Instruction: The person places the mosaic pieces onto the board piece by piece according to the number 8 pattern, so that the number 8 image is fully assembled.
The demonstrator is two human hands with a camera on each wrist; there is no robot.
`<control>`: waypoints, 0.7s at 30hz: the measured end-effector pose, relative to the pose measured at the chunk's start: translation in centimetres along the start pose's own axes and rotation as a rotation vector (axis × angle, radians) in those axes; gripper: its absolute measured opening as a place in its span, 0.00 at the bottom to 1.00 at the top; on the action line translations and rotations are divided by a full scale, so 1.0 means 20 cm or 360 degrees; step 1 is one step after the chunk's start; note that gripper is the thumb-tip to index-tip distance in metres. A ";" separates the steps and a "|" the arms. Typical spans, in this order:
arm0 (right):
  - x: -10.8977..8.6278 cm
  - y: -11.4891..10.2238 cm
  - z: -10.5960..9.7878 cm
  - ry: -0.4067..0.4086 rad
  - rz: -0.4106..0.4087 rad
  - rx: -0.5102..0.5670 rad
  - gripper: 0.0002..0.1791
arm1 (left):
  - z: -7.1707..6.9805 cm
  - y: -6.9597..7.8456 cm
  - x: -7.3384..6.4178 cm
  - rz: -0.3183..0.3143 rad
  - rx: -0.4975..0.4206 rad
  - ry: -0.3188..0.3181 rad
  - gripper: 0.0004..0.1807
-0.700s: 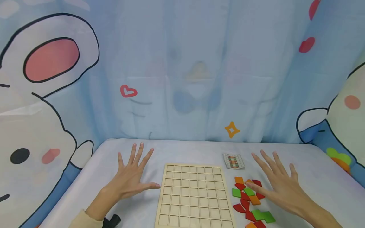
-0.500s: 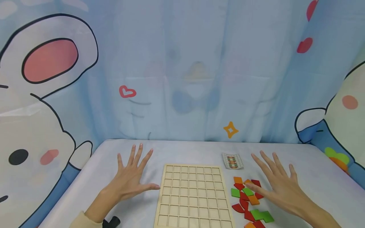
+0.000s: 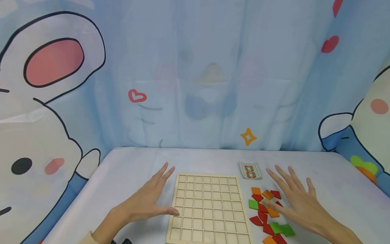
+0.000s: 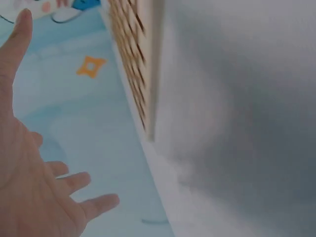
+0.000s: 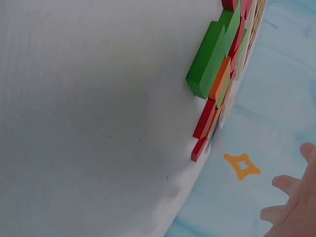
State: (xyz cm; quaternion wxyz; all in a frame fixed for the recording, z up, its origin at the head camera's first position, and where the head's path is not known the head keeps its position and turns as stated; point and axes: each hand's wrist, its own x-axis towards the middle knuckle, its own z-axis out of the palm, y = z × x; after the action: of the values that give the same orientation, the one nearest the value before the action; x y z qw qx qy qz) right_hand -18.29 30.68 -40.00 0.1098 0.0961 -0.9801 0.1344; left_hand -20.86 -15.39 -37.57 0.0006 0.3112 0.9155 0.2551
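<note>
My left hand [image 3: 143, 201] hovers at the left side of a pale wooden grid board [image 3: 210, 208], thumb extended over its left edge. It holds nothing; its fingers also appear spread in the left wrist view. On the other side my right hand [image 3: 300, 203] floats with fingers spread above loose coloured pieces, holding nothing. Among these pieces are a green square [image 3: 253, 204], an orange square [image 3: 256, 191], a red rounded piece [image 3: 256, 221] and several others, some overlapping. My right hand covers part of the pile in the head view. The board's square cells hold no pieces.
A small printed card [image 3: 250, 170] with a coloured pattern lies behind the pieces, right of the board. A white cloth [image 3: 189, 157] covers the table. Behind it hangs a blue cartoon curtain [image 3: 195, 67]. A dark object [image 3: 126, 241] shows near my left wrist.
My left hand has turned and moved right, its thumb now reaching over the board's edge. My right hand has shifted only slightly. The board, card and pieces stay in place.
</note>
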 end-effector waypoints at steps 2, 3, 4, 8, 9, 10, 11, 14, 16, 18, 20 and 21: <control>0.00 -0.01 0.00 -0.0010 -0.0005 0.0007 0.58 | 0.01 0.04 -0.01 -0.0009 -0.0131 -0.0034 0.65; 0.00 -0.01 0.00 -0.0012 -0.0008 0.0007 0.58 | 0.01 0.06 -0.01 -0.0008 -0.0166 -0.0041 0.65; 0.00 -0.02 0.00 -0.0017 -0.0009 0.0006 0.58 | 0.01 0.07 -0.01 -0.0001 -0.0183 -0.0046 0.66; 0.00 -0.03 0.01 -0.0029 -0.0012 -0.0004 0.58 | 0.02 0.09 -0.01 0.0046 -0.0083 -0.0041 0.67; 0.00 -0.04 0.01 -0.0032 -0.0013 -0.0005 0.58 | 0.03 0.09 -0.01 0.0056 -0.0044 -0.0044 0.68; 0.00 -0.04 0.01 -0.0038 -0.0011 -0.0006 0.58 | 0.03 0.08 -0.01 0.0059 -0.0015 -0.0055 0.68; 0.00 -0.04 0.01 -0.0039 -0.0015 -0.0005 0.58 | 0.04 0.07 -0.01 0.0061 0.0012 -0.0067 0.68; 0.00 -0.05 0.01 -0.0039 -0.0028 0.0001 0.57 | 0.06 0.05 -0.02 0.0049 0.0060 -0.0115 0.69; -0.01 -0.06 0.01 -0.0041 -0.0036 0.0010 0.57 | 0.07 0.03 -0.02 0.0032 0.0057 -0.0140 0.69; -0.01 -0.06 0.01 -0.0043 -0.0050 0.0025 0.56 | 0.08 0.02 -0.02 0.0025 0.0052 -0.0146 0.68; -0.02 -0.06 0.01 -0.0045 -0.0068 0.0048 0.55 | 0.10 0.01 -0.02 0.0020 0.0030 -0.0152 0.68; -0.02 -0.06 0.01 -0.0042 -0.0083 0.0060 0.54 | 0.10 0.00 -0.02 0.0020 0.0022 -0.0154 0.68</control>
State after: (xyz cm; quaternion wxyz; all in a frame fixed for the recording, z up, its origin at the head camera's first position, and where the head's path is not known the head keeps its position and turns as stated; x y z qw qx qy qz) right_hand -17.79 29.54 -40.06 0.0985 0.1255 -0.9760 0.1485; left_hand -20.20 -14.60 -39.39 0.0412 0.3288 0.9142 0.2334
